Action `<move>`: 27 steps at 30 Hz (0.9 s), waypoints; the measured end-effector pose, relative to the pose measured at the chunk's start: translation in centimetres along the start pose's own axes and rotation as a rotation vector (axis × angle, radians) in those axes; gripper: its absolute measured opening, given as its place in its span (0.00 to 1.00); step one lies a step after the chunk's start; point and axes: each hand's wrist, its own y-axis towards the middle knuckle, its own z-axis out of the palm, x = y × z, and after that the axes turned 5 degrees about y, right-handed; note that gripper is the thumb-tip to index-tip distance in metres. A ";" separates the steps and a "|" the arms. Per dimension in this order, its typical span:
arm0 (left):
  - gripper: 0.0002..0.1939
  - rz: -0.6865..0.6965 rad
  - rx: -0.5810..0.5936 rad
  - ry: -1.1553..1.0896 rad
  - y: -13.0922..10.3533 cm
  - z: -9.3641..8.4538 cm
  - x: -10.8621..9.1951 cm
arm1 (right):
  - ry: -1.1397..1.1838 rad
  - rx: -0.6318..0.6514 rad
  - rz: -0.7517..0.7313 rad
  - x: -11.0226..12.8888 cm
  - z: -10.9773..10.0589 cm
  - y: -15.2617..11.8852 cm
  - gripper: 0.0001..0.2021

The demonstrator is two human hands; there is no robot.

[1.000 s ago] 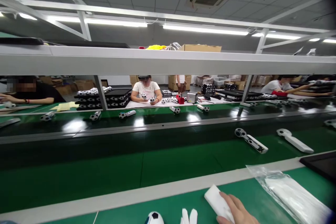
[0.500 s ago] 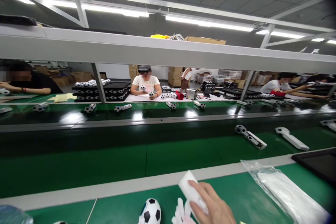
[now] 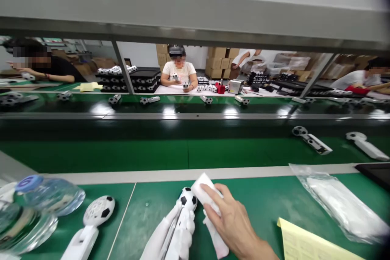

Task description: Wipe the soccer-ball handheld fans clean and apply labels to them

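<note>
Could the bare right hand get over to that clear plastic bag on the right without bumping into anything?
Probably yes. The right hand grips a white sponge-like block near the football-headed gadget. Between it and the plastic bag lies bare green mat; only the yellow sheet sits nearer, below that path.

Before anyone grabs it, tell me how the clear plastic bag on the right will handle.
The clear plastic bag looks thin and crinkled, so probably floppy and light. Its glossy film may be slippery. Lying flat on the green table, it shouldn't roll.
</note>
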 end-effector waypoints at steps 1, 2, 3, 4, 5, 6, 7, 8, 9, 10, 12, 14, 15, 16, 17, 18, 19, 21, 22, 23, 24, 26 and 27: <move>0.18 -0.004 -0.022 -0.018 -0.2 0.0 0.1 | -0.002 0.017 0.005 0.2 0.0 0.0 0.22; 0.18 -0.007 -0.036 -0.031 -0.4 0.1 0.3 | -0.006 0.034 0.001 0.3 0.1 -0.1 0.22; 0.18 -0.009 -0.046 -0.040 -0.6 0.2 0.4 | -0.014 0.046 -0.006 0.5 0.2 -0.1 0.22; 0.18 -0.009 -0.052 -0.046 -0.9 0.4 0.5 | -0.025 0.056 -0.018 0.7 0.4 -0.2 0.22; 0.18 -0.009 -0.055 -0.049 -1.2 0.5 0.6 | -0.039 0.065 -0.032 0.8 0.5 -0.3 0.23; 0.18 -0.010 -0.055 -0.051 -1.4 0.7 0.7 | -0.055 0.072 -0.045 1.0 0.7 -0.4 0.23; 0.18 -0.012 -0.054 -0.052 -1.6 0.9 0.8 | -0.070 0.079 -0.059 1.2 0.8 -0.5 0.24; 0.17 -0.014 -0.054 -0.054 -1.8 0.9 0.8 | -0.084 0.086 -0.070 1.4 0.9 -0.5 0.26; 0.17 -0.018 -0.054 -0.054 -1.8 1.0 0.9 | -0.097 0.099 -0.081 1.5 1.0 -0.5 0.27; 0.17 -0.023 -0.054 -0.055 -1.8 1.0 0.9 | -0.109 0.114 -0.092 1.6 1.0 -0.3 0.28; 0.17 -0.033 -0.055 -0.054 -1.4 0.9 0.7 | -0.145 0.130 -0.092 1.4 0.8 0.1 0.28; 0.17 -0.044 -0.052 -0.049 -0.9 0.7 0.3 | -0.186 0.131 -0.057 1.0 0.6 0.7 0.27; 0.17 -0.049 -0.050 -0.044 -0.7 0.6 0.1 | -0.197 0.129 -0.035 0.7 0.4 1.0 0.26; 0.17 -0.051 -0.048 -0.039 -0.4 0.6 0.0 | -0.201 0.125 -0.013 0.5 0.2 1.2 0.25; 0.17 -0.053 -0.045 -0.033 -0.3 0.5 -0.1 | -0.198 0.122 0.004 0.4 0.1 1.3 0.24; 0.17 -0.053 -0.043 -0.025 -0.1 0.5 -0.2 | -0.188 0.116 0.012 0.4 -0.1 1.3 0.24; 0.17 -0.051 -0.041 -0.017 -0.1 0.4 -0.3 | -0.173 0.107 0.005 0.6 -0.1 1.2 0.24; 0.17 -0.047 -0.044 0.006 0.0 0.5 -0.3 | -0.143 0.108 -0.037 1.3 -0.2 1.1 0.25; 0.17 -0.045 -0.049 0.021 0.0 0.5 -0.3 | -0.133 0.122 -0.060 1.7 -0.1 1.1 0.26; 0.17 -0.042 -0.056 0.038 0.0 0.6 -0.3 | -0.131 0.137 -0.077 2.0 -0.1 1.2 0.28; 0.17 -0.039 -0.067 0.058 0.0 0.6 -0.3 | -0.137 0.150 -0.082 2.1 -0.1 1.3 0.29; 0.18 -0.033 -0.097 0.106 0.0 0.8 -0.4 | -0.162 0.149 -0.047 1.5 -0.4 1.9 0.28; 0.17 -0.031 -0.114 0.132 0.1 0.9 -0.5 | -0.171 0.135 -0.019 0.9 -0.6 2.2 0.26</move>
